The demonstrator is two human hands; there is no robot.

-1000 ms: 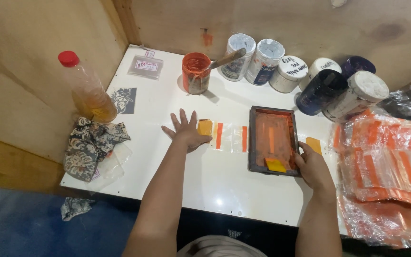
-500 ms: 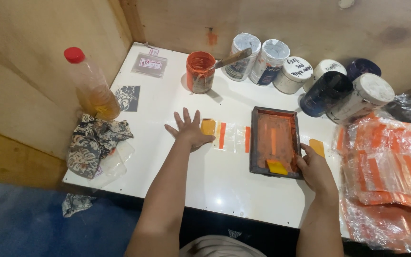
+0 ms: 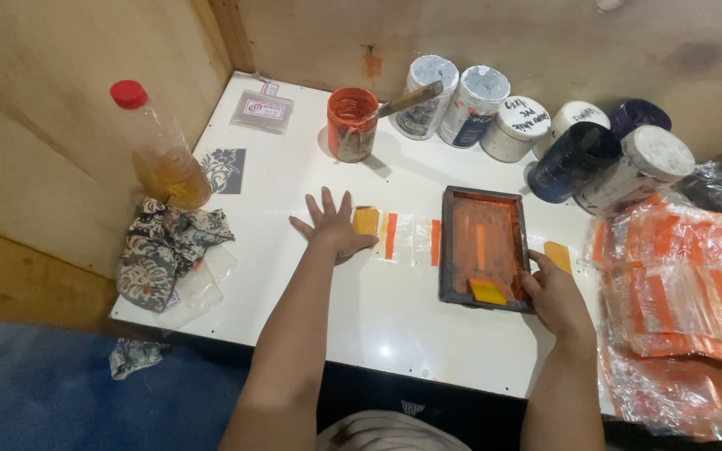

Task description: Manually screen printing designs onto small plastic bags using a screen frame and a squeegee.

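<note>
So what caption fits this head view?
Left hand flat on a clear bag, right hand gripping the orange screen frame.

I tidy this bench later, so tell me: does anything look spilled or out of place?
A rag lies on the floor below the table edge. There is an orange smear on the wooden wall behind the orange pot. Nothing looks tipped over.

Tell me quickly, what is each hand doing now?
Left hand: open, fingers spread, flat on the clear plastic strip.
Right hand: closed on the corner of the printing screen frame.
</note>
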